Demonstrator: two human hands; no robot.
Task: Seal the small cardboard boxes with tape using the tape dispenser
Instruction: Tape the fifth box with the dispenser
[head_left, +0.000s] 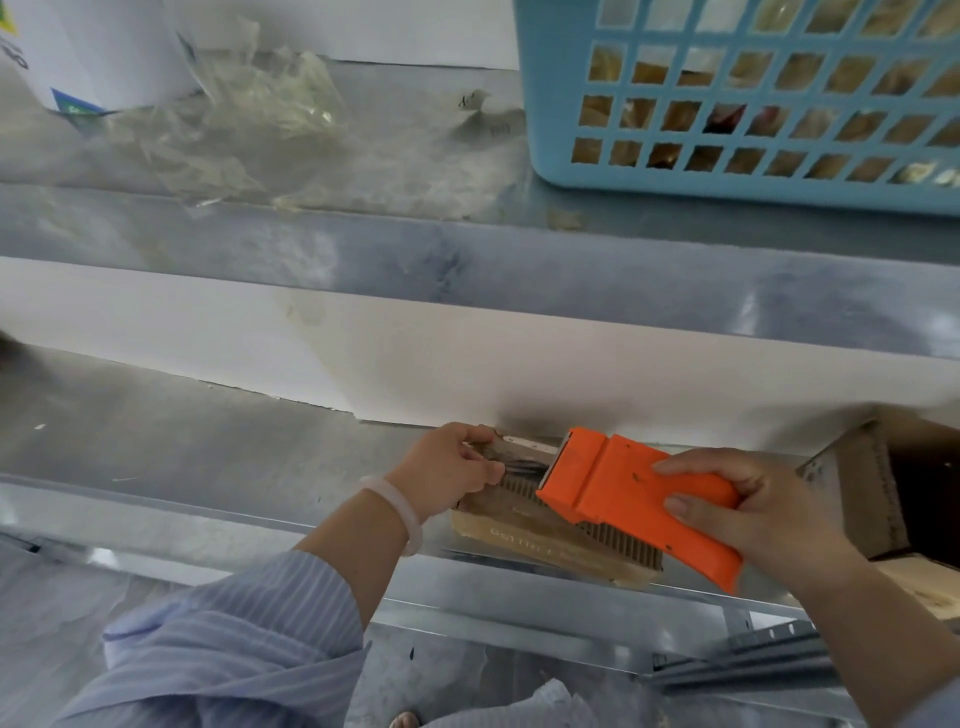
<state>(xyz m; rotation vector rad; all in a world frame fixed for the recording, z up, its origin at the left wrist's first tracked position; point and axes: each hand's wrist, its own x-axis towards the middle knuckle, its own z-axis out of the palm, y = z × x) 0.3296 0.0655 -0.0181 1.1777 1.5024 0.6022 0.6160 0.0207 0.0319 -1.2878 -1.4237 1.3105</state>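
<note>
Right now your right hand is wrapped around the handle of the orange dispenser, thumb along its near side and fingers curled over the top. Its front edge rests on the small box, tilted down toward the left. The box lies flat on the lower metal shelf, close to the front lip and near the white back wall.

Your left hand grips the left end of the box, fingers curled over the top and thumb pressed at the side. A wrinkled, glossy strip of tape runs from those fingers to the dispenser's mouth. You wear a pale bracelet on that wrist and a striped blue sleeve pushed up the forearm.

Just right of your right hand stands an open carton, its dark inside facing you. On the upper shelf sit a blue basket at right and crumpled clear plastic at left.
</note>
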